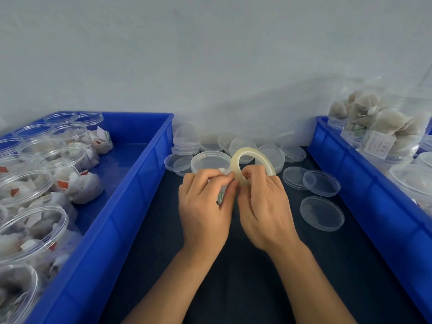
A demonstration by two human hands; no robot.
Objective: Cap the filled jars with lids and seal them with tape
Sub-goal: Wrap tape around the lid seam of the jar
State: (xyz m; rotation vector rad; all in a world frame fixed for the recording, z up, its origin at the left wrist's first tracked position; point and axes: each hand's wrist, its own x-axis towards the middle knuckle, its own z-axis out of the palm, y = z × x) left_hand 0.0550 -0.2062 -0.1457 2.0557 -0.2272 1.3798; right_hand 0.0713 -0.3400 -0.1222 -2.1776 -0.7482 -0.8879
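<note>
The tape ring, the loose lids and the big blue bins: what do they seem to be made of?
The tape ring looks like a roll of clear, slightly yellowish adhesive film, glossy and see-through. The loose lids seem thin clear plastic: the dark table shows through them. The left blue bin and the right blue bin look like rigid moulded plastic, with an opaque, smooth, faintly shiny surface.

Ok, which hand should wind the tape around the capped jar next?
Probably the right hand: it already grips the tape roll beside the lid. The left hand pinches at the roll's edge over the jar, so it could steady that.
</note>
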